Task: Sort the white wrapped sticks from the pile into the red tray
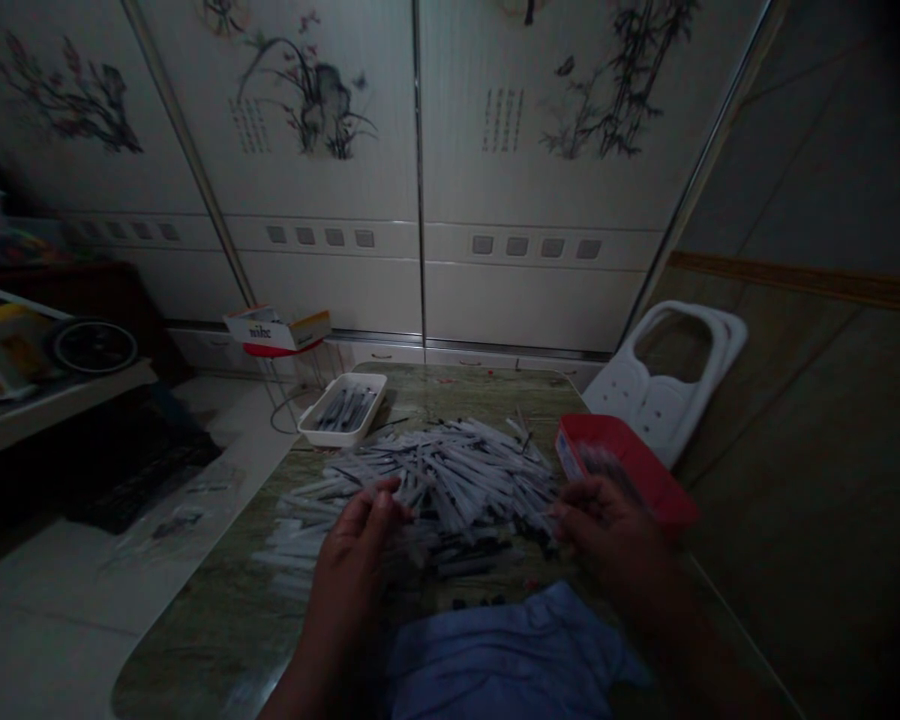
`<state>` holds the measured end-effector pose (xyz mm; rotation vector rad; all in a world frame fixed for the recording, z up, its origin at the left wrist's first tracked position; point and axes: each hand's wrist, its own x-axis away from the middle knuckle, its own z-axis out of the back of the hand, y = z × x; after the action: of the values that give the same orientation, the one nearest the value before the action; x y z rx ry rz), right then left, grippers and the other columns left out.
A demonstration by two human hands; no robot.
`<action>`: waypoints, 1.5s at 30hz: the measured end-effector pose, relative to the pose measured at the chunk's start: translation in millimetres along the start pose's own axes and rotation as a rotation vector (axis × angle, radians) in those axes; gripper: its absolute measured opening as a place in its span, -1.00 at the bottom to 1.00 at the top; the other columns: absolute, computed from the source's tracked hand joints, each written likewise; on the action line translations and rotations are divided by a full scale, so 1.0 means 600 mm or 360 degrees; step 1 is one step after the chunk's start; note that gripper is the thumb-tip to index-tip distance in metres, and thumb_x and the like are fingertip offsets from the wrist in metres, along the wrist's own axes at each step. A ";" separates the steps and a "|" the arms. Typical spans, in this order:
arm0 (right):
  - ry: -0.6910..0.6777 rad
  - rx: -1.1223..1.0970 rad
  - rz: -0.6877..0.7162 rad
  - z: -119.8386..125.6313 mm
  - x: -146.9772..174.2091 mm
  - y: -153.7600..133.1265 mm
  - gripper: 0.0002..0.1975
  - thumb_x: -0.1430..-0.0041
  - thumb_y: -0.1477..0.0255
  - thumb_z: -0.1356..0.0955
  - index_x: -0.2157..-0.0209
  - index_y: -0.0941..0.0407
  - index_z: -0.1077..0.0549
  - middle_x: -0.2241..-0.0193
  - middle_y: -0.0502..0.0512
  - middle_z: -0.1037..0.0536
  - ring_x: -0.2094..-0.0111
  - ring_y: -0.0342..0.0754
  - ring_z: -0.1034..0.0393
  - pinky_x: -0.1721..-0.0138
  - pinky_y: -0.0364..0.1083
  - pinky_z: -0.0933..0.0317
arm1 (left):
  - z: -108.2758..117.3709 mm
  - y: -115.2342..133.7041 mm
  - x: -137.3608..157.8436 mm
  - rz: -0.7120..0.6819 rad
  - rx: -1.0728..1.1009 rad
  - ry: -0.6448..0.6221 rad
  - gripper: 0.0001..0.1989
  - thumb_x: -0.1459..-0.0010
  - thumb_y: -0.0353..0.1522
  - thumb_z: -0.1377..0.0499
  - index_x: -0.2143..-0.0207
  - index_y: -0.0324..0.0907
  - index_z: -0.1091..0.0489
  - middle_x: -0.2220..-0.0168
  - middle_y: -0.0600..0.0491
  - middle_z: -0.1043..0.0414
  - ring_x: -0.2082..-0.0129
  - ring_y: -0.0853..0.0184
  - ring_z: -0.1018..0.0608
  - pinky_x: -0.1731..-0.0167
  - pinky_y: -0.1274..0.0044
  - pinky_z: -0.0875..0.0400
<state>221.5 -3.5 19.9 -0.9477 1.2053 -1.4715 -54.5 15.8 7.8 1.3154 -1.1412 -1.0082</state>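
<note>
A large loose heap of slim, pale, pen-like tubes (457,465), some with dark ends, lies across the table in front of me. My left hand (360,535) is over the near left of the heap, thumb and fingers pinched together; whatever is between them is too dim to name. On the right, beside the red bin (630,460), my right hand (604,525) is closed too, its fingertips blurred and anything in them unclear. Dark pieces (472,555) lie between my hands, at the heap's near edge.
A white tray (345,438) of similar tubes stands at the table's back left. Blue cloth (510,655) lies nearest me. Behind the red bin leans a white folding chair (656,390). A box (259,333) rests on a red stool, left of the table (195,620).
</note>
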 end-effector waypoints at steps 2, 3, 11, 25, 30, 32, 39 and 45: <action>0.0115 -0.0077 0.0017 0.007 0.000 -0.005 -0.75 -0.14 0.25 -0.43 0.25 0.07 -0.36 0.46 -0.01 -0.50 0.44 -0.06 -0.45 0.48 -0.13 -0.30 | -0.001 0.013 0.007 -0.0101 -0.0157 -0.0009 -0.56 -0.23 -0.03 -0.17 -0.07 -0.01 -0.47 0.22 0.06 -0.54 0.19 0.26 -0.50 0.18 0.51 -0.31; 0.0166 -0.0107 0.0022 0.010 0.002 -0.009 -0.73 -0.13 0.24 -0.44 0.24 0.08 -0.36 0.44 0.00 -0.51 0.43 -0.06 -0.46 0.48 -0.13 -0.32 | -0.002 0.019 0.011 -0.0168 -0.0227 -0.0031 -0.57 -0.24 -0.05 -0.17 -0.07 -0.01 -0.48 0.16 0.04 -0.54 0.12 0.22 -0.51 0.13 0.48 -0.31; 0.0313 -0.0178 0.0174 0.019 0.037 -0.058 -0.64 -0.12 0.17 -0.48 0.20 0.09 -0.40 0.39 0.05 -0.56 0.41 -0.06 -0.49 0.43 -0.14 -0.38 | -0.007 0.010 0.021 -0.0951 -0.0877 -0.0308 -0.70 -0.32 -0.29 -0.13 -0.06 -0.01 -0.49 0.19 -0.01 -0.46 0.15 0.21 -0.49 0.11 0.40 -0.37; 0.0238 0.0213 0.0267 0.013 0.061 -0.070 -0.75 -0.22 0.19 -0.41 0.19 0.05 -0.42 0.37 0.01 -0.54 0.33 -0.04 -0.47 0.34 -0.12 -0.32 | -0.015 -0.006 0.015 -0.1156 -0.1347 -0.0490 -0.68 -0.33 -0.40 -0.06 -0.09 -0.10 -0.44 0.21 -0.06 -0.41 0.20 0.23 -0.48 0.20 0.40 -0.38; 0.0116 0.0246 0.0291 -0.004 0.064 -0.068 -0.83 -0.26 0.25 -0.37 0.20 0.04 -0.42 0.33 0.00 -0.53 0.30 -0.05 -0.46 0.30 -0.12 -0.30 | -0.019 -0.016 0.014 -0.1222 -0.1408 -0.0553 -0.66 -0.31 -0.43 -0.06 -0.09 -0.10 -0.44 0.25 -0.06 -0.42 0.23 0.21 -0.48 0.25 0.39 -0.38; 0.0059 0.0223 0.0292 -0.017 0.064 -0.068 -0.86 -0.25 0.28 -0.37 0.25 0.05 -0.43 0.36 -0.01 -0.51 0.33 -0.07 -0.45 0.33 -0.14 -0.28 | -0.024 -0.017 0.019 -0.1204 -0.1397 -0.0588 -0.66 -0.32 -0.42 -0.05 -0.10 -0.10 -0.43 0.24 -0.06 -0.42 0.22 0.21 -0.48 0.23 0.39 -0.38; -0.0329 -0.0033 0.0177 -0.060 0.067 -0.049 -0.80 -0.29 0.25 -0.36 0.30 0.09 -0.46 0.44 -0.01 -0.50 0.40 -0.09 -0.38 0.38 -0.14 -0.24 | -0.041 -0.012 0.041 -0.1083 -0.1224 -0.0723 -0.65 -0.36 -0.40 -0.04 -0.16 -0.08 -0.37 0.15 -0.08 -0.42 0.14 0.22 -0.50 0.16 0.39 -0.42; -0.0259 0.0053 0.0136 -0.042 0.049 -0.037 -0.74 -0.32 0.20 -0.30 0.30 0.10 -0.44 0.46 -0.01 -0.48 0.44 -0.08 -0.36 0.42 -0.12 -0.21 | -0.039 -0.012 0.040 -0.0990 -0.1166 -0.0710 -0.68 -0.38 -0.35 -0.04 -0.13 -0.04 -0.39 0.14 -0.06 -0.43 0.13 0.24 -0.51 0.13 0.42 -0.43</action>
<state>186.4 -25.9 36.3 -0.9623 1.0861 -1.3173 -26.4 -3.9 3.4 0.8535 -0.5386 -2.0209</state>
